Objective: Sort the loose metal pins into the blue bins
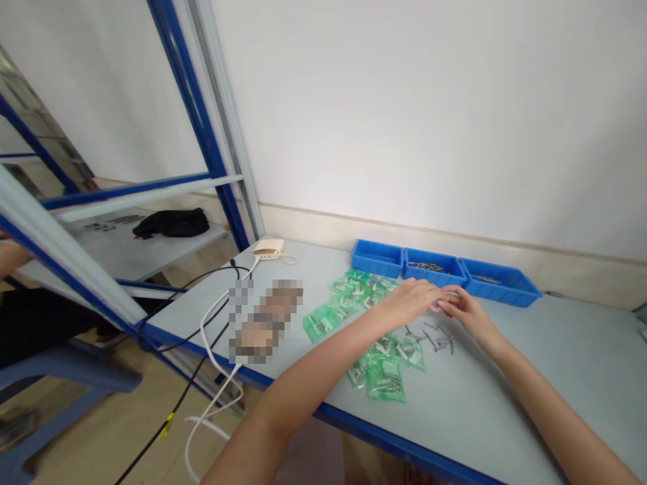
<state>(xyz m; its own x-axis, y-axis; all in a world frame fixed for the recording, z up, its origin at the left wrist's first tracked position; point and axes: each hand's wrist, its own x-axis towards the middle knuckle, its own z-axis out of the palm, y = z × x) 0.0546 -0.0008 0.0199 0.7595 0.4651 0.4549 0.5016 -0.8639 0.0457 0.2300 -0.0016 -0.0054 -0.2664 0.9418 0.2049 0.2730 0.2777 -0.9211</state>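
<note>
My left hand (410,300) reaches over the table with its fingers stretched toward my right hand (466,315). The fingertips of both hands meet just in front of the blue bins, pinched together; whatever lies between them is too small or hidden to make out. Below the hands, several loose metal pins or screws (435,337) lie scattered on the tabletop. Left of them spreads a group of green-tinted plastic bags (387,380) containing small metal pieces and white labels or inserts. My left forearm passes over part of this group and hides some bags.
Along the wall stand three blue bins: a left bin (377,258), a middle bin (435,268) with metal parts, and a right bin (500,283) with a few. A white-gold device (269,249), cables (205,330) and a pixelated object (267,323) occupy the grey table's (571,364) left side.
</note>
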